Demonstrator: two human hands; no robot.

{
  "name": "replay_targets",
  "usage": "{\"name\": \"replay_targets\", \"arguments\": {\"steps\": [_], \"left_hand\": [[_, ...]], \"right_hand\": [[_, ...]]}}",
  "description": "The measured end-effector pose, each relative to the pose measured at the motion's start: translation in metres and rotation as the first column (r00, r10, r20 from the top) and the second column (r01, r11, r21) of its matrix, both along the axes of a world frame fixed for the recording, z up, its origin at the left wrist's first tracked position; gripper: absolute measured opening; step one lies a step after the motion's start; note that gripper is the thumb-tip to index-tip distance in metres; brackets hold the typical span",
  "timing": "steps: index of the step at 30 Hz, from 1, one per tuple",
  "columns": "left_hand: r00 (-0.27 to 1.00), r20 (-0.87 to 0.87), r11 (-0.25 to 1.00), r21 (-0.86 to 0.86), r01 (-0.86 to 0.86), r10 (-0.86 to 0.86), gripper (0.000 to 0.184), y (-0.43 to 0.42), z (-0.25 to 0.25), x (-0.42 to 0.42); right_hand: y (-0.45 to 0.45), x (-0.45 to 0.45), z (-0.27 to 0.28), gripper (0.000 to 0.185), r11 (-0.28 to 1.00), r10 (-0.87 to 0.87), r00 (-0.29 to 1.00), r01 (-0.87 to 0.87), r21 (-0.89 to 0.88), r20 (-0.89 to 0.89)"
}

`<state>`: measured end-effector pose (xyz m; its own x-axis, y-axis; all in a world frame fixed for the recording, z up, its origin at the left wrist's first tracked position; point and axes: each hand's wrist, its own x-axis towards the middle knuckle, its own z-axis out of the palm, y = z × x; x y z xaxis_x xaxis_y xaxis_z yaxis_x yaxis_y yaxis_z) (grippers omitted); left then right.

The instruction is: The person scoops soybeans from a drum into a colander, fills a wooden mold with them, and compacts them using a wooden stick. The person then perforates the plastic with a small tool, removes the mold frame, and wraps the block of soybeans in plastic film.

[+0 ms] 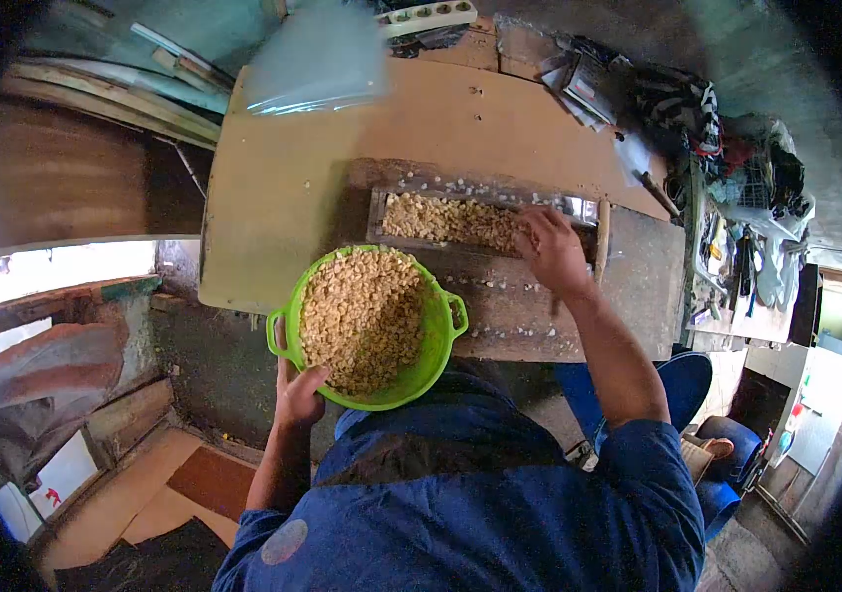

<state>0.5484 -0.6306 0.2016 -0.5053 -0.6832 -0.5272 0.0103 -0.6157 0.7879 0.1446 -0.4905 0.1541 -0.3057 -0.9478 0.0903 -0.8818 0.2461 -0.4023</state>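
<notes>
R HAND AT TRAY, L HAND ON BASIN OF FLAKES

Nearest was the wearer's blue shirt (460, 523). Clock dirs taken from the basin, w/ 12 pointing away from the wearer.

L hand (299, 393), at 7–8 o'clock, gripped the green basin (434, 340) by its rim: thumb over the edge, rest of the fingers mostly hidden at the side/underneath, so closed on it. Basin had 2 loop handles, approx 3 & 9 o'clock, and held a big heap of pale flakes (357, 311), w/ bare green showing on the R side.

At 3 o'clock, beyond the table edge, was a blue seat (685, 380).

R hand (552, 252), at 2 o'clock, was palm-down over the R part of the long narrow tray (377, 214), fingers bent & partly spread, tips at the flakes in it; couldn't tell if they had hold of any. Tray lay at 1–2 o'clock on the table (460, 109), flakes filling it from the L end to the hand; shiny bare strip past that. White bits were scattered about it.

Far side: clear plastic (317, 59), prob. a bag or sheet (blurred), & a power strip (428, 16) at 12; papers (579, 91) at 1–2.
</notes>
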Motion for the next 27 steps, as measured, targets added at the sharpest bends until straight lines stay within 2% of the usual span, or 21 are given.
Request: {"name": "replay_targets", "arguments": {"steps": [2,3,5,6,7,8,10,12,14,16,18,21,24,26,27], "left_hand": [[1.000,0.011,1.000,0.002,-0.001,0.001,0.092,0.002,-0.028,0.019],[0.989,0.137,0.994,-0.092,0.062,-0.049,0.091,0.003,-0.057,0.039],[0.960,0.266,0.974,-0.176,0.140,-0.090,0.090,0.002,-0.055,0.039],[0.989,0.136,0.997,-0.051,0.061,-0.054,0.089,0.001,-0.024,0.019],[1.000,0.008,0.996,0.085,-0.002,0.002,0.087,0.000,-0.007,0.008],[1.000,0.007,0.996,0.086,0.001,-0.001,0.087,0.002,-0.017,0.012],[0.999,0.026,0.990,-0.141,0.027,-0.024,0.084,0.005,-0.046,0.025],[0.997,0.068,0.977,-0.203,0.061,-0.048,0.084,0.006,-0.053,0.029],[0.991,0.112,0.960,-0.262,0.096,-0.069,0.084,0.007,-0.055,0.026],[0.996,-0.092,1.000,0.018,-0.007,0.008,0.086,0.005,-0.043,0.019],[0.995,-0.093,1.000,0.012,-0.020,0.021,0.086,0.005,-0.029,0.010],[0.998,-0.060,0.999,-0.033,-0.015,0.013,0.087,0.004,-0.030,0.009],[0.997,0.040,0.997,-0.049,0.067,-0.065,0.086,0.000,-0.014,0.007],[0.987,0.103,0.992,-0.023,0.125,-0.122,0.086,-0.001,-0.014,0.009],[0.989,0.109,0.989,-0.102,0.108,-0.097,0.087,0.002,-0.020,0.010]], "right_hand": [[0.004,0.003,0.014,0.032,0.982,-0.191,0.967,0.189,0.031,0.166],[0.004,0.003,0.013,0.032,0.981,-0.192,0.967,0.190,0.031,0.166],[0.002,0.007,0.010,0.030,0.995,-0.084,0.988,0.091,-0.048,0.133],[0.001,0.009,0.010,0.030,0.994,-0.087,0.987,0.094,-0.047,0.132],[0.000,0.009,0.010,0.029,0.998,-0.024,0.999,0.025,-0.056,0.024],[0.000,0.009,0.009,0.028,0.997,0.040,0.996,-0.045,-0.057,-0.085],[0.015,-0.005,-0.003,0.029,0.999,0.005,0.992,-0.010,-0.034,-0.124],[0.025,-0.014,-0.001,0.031,1.000,-0.029,0.986,0.027,-0.012,-0.165],[0.032,-0.015,0.014,0.025,0.952,-0.303,0.952,0.302,0.045,0.030],[0.035,-0.015,0.015,0.024,0.948,-0.318,0.947,0.319,-0.009,0.053],[0.035,-0.015,0.018,0.026,0.963,-0.266,0.963,0.267,0.035,-0.042],[0.025,-0.003,0.007,0.029,0.973,-0.228,0.967,0.228,-0.013,-0.113],[0.010,0.009,0.001,0.036,0.988,-0.153,0.980,0.152,-0.022,-0.126],[0.007,0.011,-0.009,0.039,0.983,-0.182,0.974,0.185,0.008,-0.137],[0.001,0.014,-0.003,0.040,0.984,-0.174,0.981,0.177,0.026,-0.088]]}}
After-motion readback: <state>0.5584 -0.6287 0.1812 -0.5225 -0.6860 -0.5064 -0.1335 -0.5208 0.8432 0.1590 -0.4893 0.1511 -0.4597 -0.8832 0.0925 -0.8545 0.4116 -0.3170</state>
